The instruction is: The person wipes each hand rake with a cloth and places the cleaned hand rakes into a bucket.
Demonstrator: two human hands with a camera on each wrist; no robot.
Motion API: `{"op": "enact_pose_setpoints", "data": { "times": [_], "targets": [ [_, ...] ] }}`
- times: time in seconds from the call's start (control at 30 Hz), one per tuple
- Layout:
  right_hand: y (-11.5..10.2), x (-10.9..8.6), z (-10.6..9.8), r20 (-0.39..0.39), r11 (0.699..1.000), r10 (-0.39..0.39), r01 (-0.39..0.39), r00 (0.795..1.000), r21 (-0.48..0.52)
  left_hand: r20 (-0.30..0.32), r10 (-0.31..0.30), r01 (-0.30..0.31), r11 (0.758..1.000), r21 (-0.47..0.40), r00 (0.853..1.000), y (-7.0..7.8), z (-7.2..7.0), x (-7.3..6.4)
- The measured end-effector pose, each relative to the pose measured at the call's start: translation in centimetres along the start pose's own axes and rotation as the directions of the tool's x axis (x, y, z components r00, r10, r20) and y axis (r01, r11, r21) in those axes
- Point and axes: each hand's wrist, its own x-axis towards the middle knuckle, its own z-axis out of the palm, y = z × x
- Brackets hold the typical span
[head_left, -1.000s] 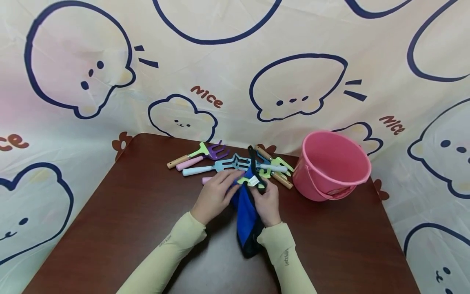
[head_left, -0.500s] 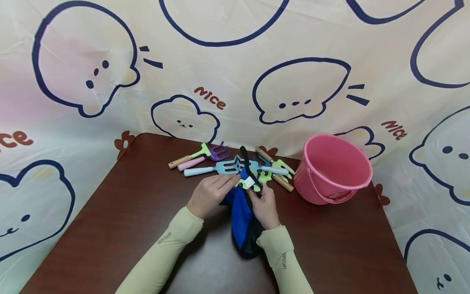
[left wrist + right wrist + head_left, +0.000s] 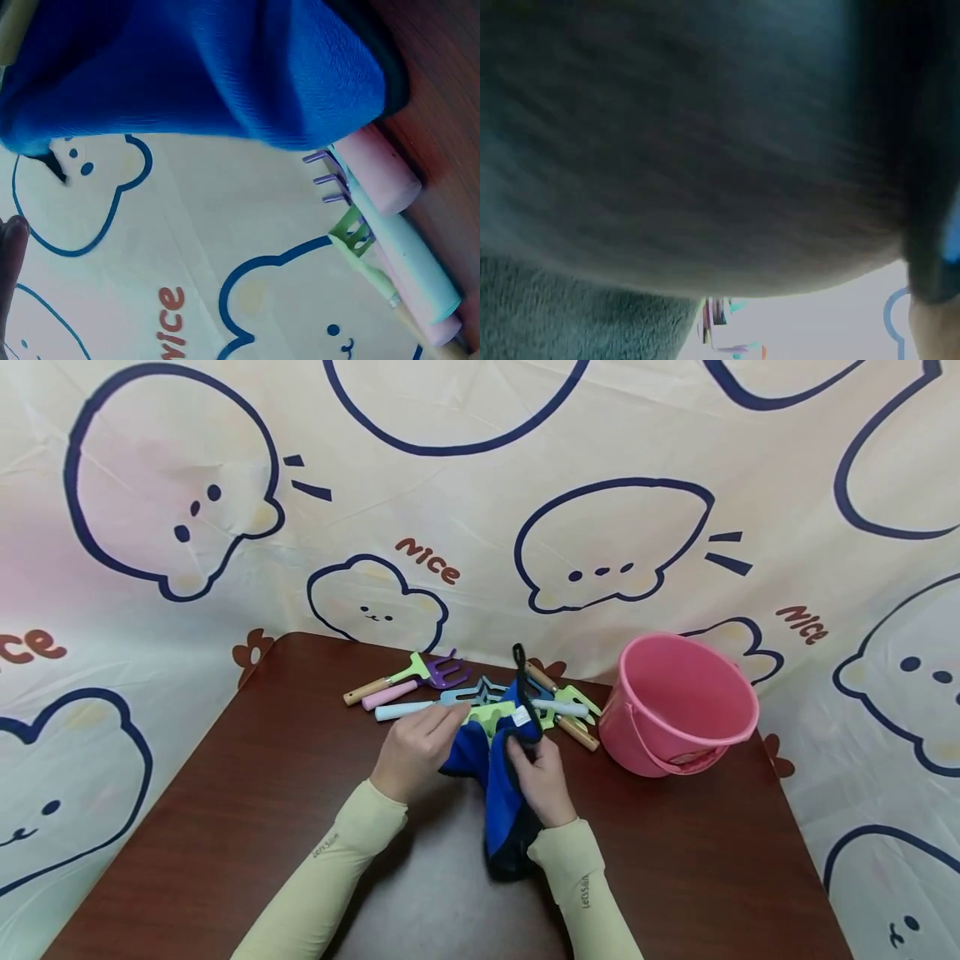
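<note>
A blue cloth (image 3: 501,797) with black edging, a white tag and a black hanging loop hangs in folds between the hands. My right hand (image 3: 543,781) grips its dark edge, thumb uppermost. At the cloth's top shows a light-green garden tool head (image 3: 489,717) with a notched edge. My left hand (image 3: 416,752) has curled fingers, their tips right at the green head's left end; cannot tell whether they pinch cloth too. In the left wrist view the blue cloth (image 3: 210,75) fills the top, a fingertip (image 3: 11,244) at the left edge. Dark, blurred cloth mostly covers the right wrist view.
Behind the hands lie a purple fork (image 3: 446,672), a light-green tool with a wooden handle (image 3: 367,691), pale-blue tools (image 3: 405,709) and another green fork (image 3: 576,697). A pink bucket (image 3: 645,735) stands at the right. A printed cloth backdrop (image 3: 480,510) rises behind the brown table (image 3: 247,810).
My left hand has shifted left and slightly down, away from my right hand. More of the green tool head shows, and the blue cloth now spreads out beneath my left hand.
</note>
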Motion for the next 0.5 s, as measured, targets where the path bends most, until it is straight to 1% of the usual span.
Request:
{"op": "enact_pose_setpoints", "data": {
  "times": [0.07, 0.13, 0.2, 0.3, 0.4, 0.5],
  "targets": [
    [0.1, -0.1, 0.3, 0.052, 0.999, -0.018, 0.02, 0.998, -0.035, 0.015, 0.047, -0.048, 0.999, 0.014, 0.999, 0.4, 0.2, 0.0],
    [0.1, -0.1, 0.6, 0.073, 0.999, -0.022, 0.025, 0.997, -0.043, 0.03, 0.067, -0.067, 0.998, 0.005, 0.997, 0.7, 0.3, 0.0],
    [0.1, -0.2, 0.9, 0.073, 0.999, -0.02, 0.022, 0.997, -0.033, 0.045, 0.06, -0.059, 0.998, -0.02, 0.997, 0.8, 0.3, -0.1],
    [0.0, -0.2, 1.4, 0.078, 0.998, -0.051, 0.053, 0.996, -0.03, 0.04, 0.04, -0.038, 0.998, -0.042, 0.998, 0.6, 0.2, -0.2],
    [0.1, -0.3, 1.8, 0.116, 0.989, -0.127, 0.135, 0.985, -0.067, 0.014, 0.026, -0.026, 0.999, -0.04, 1.0, 0.3, 0.0, -0.3],
    [0.3, -0.2, 1.8, 0.142, 0.964, -0.207, 0.227, 0.968, -0.137, -0.004, 0.019, -0.019, 0.999, -0.036, 1.0, 0.1, 0.2, -0.2]
  ]
}}
